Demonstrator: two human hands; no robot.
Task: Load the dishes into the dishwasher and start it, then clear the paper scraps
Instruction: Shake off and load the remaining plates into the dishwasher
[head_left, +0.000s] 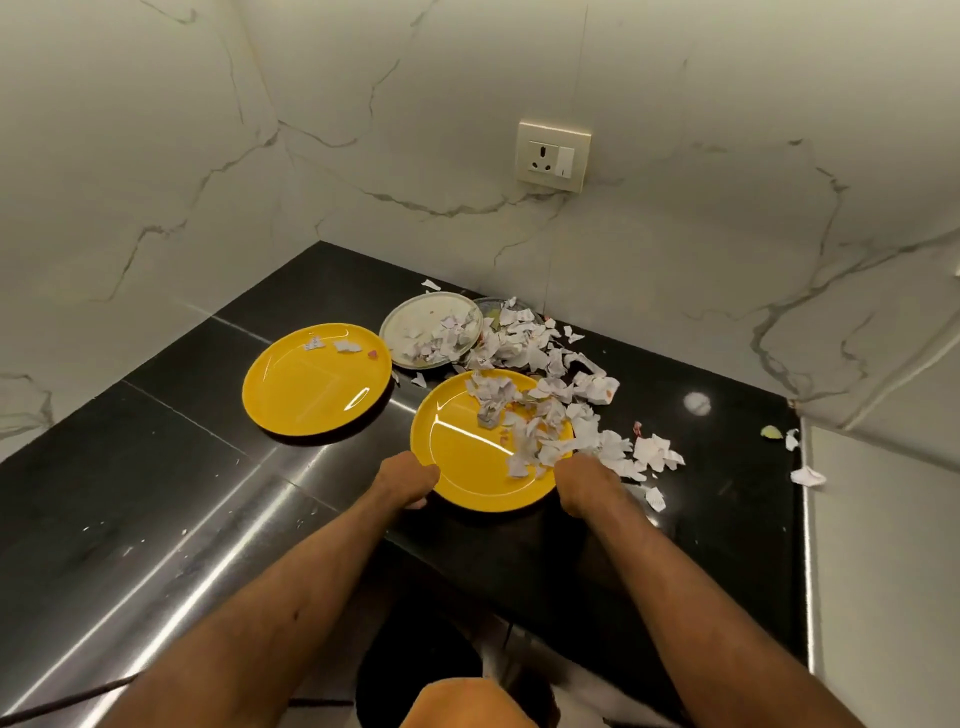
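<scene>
On the held plate (467, 457), scraps' (540, 431) print is unreadable.

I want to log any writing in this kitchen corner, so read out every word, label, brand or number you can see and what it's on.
Nothing here can be read.
Faint print on the paper scraps: too small and blurred to read.
No legible marking on the wall socket.
No text visible on the near yellow plate, the far yellow plate or the grey plate.

Paper scraps (524, 348) on plates (470, 467), counter (156, 493).
</scene>
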